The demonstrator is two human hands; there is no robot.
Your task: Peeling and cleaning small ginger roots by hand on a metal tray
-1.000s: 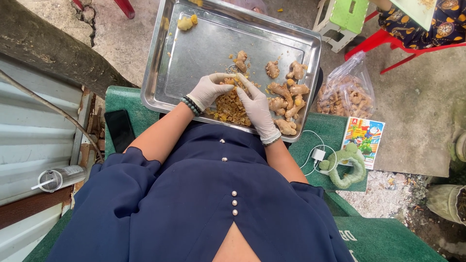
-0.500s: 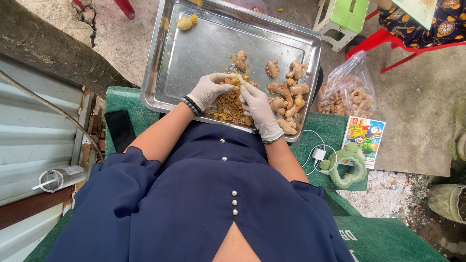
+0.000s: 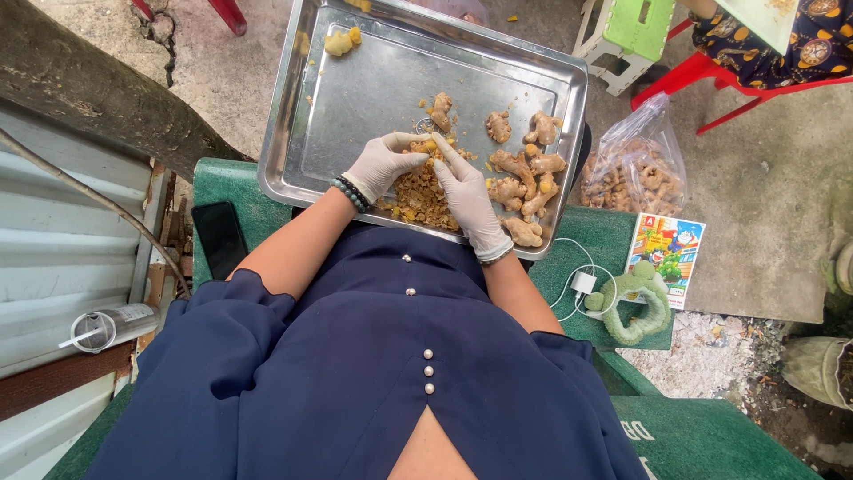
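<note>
Both my hands wear pale gloves and meet over a large steel tray (image 3: 302, 133). My left hand (image 3: 380, 165), with a dark bead bracelet at the wrist, grips a small ginger piece (image 3: 426, 145). My right hand (image 3: 466, 194) presses its fingers on the same piece from the right. Under the hands lies a pile of brown peelings (image 3: 419, 201). Several unpeeled ginger roots (image 3: 524, 178) lie on the tray's right side. A few yellow peeled pieces (image 3: 338, 41) sit at its far left corner.
A black phone (image 3: 219, 236) lies on the green surface to the left. To the right are a plastic bag of ginger (image 3: 635, 176), a colourful booklet (image 3: 663, 253), a green plush toy (image 3: 635, 307) and a white charger (image 3: 583, 284). A green stool (image 3: 635, 27) and another person (image 3: 800, 44) are beyond.
Both hands stay over the peelings pile. The fingers have shifted only slightly on the ginger piece.
</note>
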